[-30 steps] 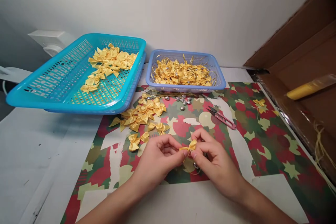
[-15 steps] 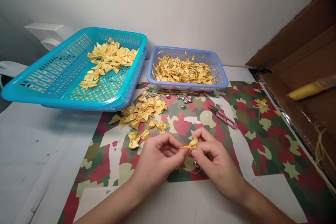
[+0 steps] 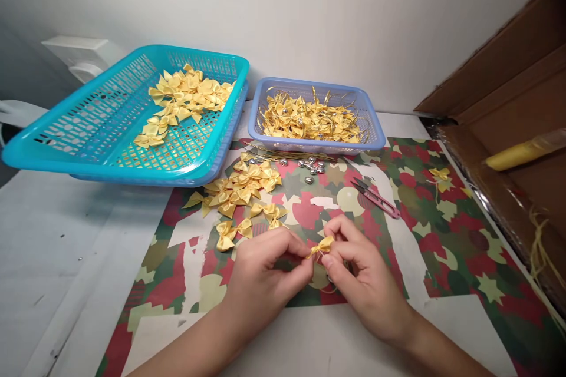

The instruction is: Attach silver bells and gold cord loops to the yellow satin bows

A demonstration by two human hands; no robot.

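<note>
My left hand and my right hand meet above the patterned paper, both pinching one small yellow ribbon bow. The fingers of both hands are curled around it. A thin gold thread loop and a small silver bead hang just under the bow, partly hidden by my right fingers. A loose pile of yellow bows lies on the paper just beyond my left hand.
A big turquoise basket holds bows at the back left. A smaller blue basket holds bows with gold loops. Silver beads and pink thread snips lie on the camouflage paper. A cardboard box stands at the right.
My left fingers have closed tighter and shifted slightly right on the bow, which has tilted a little. The view moved slightly.
</note>
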